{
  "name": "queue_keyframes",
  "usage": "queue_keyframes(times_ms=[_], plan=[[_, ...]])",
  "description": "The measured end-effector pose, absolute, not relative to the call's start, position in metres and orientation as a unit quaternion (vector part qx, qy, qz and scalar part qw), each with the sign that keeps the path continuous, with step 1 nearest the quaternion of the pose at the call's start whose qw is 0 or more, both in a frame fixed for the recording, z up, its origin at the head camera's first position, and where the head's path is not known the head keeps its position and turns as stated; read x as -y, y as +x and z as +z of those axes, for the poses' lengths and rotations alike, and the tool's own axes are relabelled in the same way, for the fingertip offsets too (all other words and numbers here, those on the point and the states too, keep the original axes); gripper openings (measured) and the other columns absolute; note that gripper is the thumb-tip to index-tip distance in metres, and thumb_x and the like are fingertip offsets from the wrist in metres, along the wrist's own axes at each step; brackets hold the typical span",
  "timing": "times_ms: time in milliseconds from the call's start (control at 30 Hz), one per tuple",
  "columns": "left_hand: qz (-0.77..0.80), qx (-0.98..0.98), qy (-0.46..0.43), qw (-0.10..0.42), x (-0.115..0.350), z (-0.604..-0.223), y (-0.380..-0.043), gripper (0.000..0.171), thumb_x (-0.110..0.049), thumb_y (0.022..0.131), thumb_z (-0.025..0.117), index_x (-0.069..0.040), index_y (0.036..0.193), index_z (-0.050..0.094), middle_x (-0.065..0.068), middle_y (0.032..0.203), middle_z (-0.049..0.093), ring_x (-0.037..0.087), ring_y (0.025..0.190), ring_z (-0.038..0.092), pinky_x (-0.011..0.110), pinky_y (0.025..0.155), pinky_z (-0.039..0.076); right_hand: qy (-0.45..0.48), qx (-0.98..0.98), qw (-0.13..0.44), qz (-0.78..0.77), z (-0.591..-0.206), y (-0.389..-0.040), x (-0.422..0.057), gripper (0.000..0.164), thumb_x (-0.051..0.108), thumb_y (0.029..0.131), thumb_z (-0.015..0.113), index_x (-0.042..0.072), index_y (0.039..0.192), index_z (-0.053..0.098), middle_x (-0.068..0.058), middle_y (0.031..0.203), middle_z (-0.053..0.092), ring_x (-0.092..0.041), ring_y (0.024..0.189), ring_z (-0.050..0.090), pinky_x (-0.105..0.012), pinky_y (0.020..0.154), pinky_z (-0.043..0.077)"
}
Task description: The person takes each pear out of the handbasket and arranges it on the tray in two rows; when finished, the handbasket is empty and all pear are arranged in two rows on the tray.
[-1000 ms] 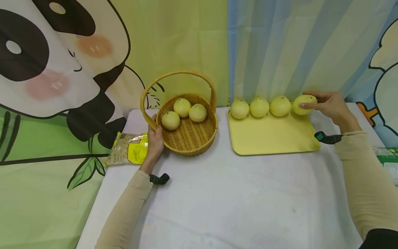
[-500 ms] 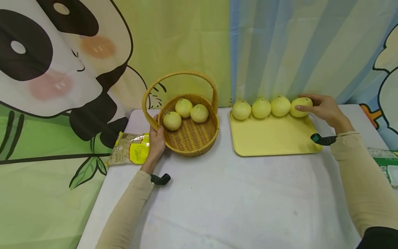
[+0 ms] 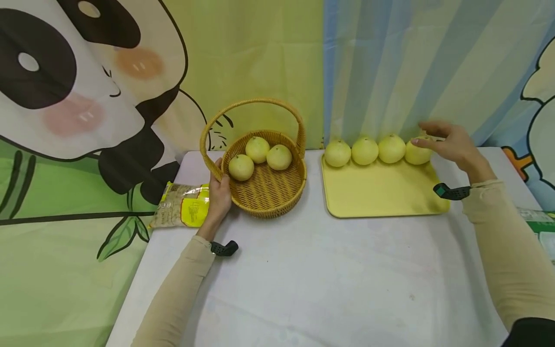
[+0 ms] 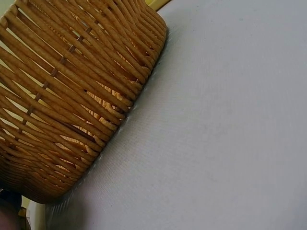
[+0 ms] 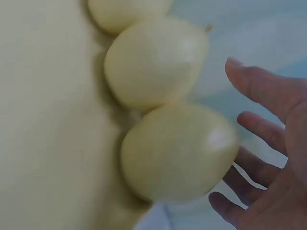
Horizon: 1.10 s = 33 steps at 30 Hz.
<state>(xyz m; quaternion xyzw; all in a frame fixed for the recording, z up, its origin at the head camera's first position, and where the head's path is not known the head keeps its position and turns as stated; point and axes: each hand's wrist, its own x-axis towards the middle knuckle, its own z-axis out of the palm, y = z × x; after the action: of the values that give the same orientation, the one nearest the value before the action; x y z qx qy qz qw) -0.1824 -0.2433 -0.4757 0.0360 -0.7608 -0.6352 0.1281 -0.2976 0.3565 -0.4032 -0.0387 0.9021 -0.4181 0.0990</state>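
Observation:
My left hand (image 3: 219, 197) grips the left side of the wicker basket (image 3: 269, 210), near the foot of its tall handle. Three pale yellow-green pears lie in it, among them a front left pear (image 3: 241, 167). The left wrist view is filled by the basket wall (image 4: 72, 91), with a sliver of the hand in the lower left corner. Over the right end of a row of pears, my right hand (image 3: 455, 144) is spread with its fingers apart. The rightmost pear (image 5: 180, 153) sits on the yellow tray (image 3: 386, 193), just beyond those fingers.
Left of the basket lies a yellow and clear bag (image 3: 179, 207) of brownish contents, beside my left wrist. A green and white package (image 3: 544, 226) shows at the right edge. Printed curtains (image 3: 260, 58) hang right behind the white table (image 3: 321, 279).
The rightmost pear has come down a little leftward to the end of the row, and my right hand has let go of it and lifted slightly. My left hand stays on the basket.

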Motion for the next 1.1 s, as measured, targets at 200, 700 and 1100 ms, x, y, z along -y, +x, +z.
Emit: queue_keyframes(times_ms=[200,700,1100], plan=[[-0.64,0.757,0.032,0.133,0.246,-0.477,-0.184,0.058,-0.011,0.111,0.032,-0.008,0.168,0.023,0.014,0.173,0.03,0.022,0.158,0.032,0.039,0.133,0.026,-0.071,-0.913,0.01,-0.401,-0.364,-0.292,-0.314,0.064,0.049,0.098,0.073,0.017,0.152,0.061,-0.008,0.167,0.046,-0.037,0.157,0.035,-0.055,0.13,0.031],[-0.643,0.755,0.036,0.126,0.245,-0.475,-0.182,0.059,-0.011,0.11,0.033,-0.011,0.168,0.023,0.014,0.173,0.03,0.022,0.158,0.032,0.04,0.133,0.026,-0.258,-0.86,0.082,-0.433,-0.309,-0.265,-0.17,0.038,0.033,0.099,0.077,0.017,0.133,0.075,-0.009,0.132,0.074,-0.009,0.112,0.07,-0.015,0.092,0.057],[-0.648,0.751,0.032,0.122,0.244,-0.474,-0.182,0.06,-0.01,0.111,0.032,-0.015,0.17,0.02,0.013,0.175,0.026,0.021,0.16,0.028,0.039,0.134,0.023,-0.37,-0.811,0.171,-0.42,-0.344,-0.258,-0.073,0.061,0.026,0.098,0.078,0.009,0.152,0.058,-0.016,0.154,0.058,-0.038,0.142,0.054,-0.058,0.118,0.047]])
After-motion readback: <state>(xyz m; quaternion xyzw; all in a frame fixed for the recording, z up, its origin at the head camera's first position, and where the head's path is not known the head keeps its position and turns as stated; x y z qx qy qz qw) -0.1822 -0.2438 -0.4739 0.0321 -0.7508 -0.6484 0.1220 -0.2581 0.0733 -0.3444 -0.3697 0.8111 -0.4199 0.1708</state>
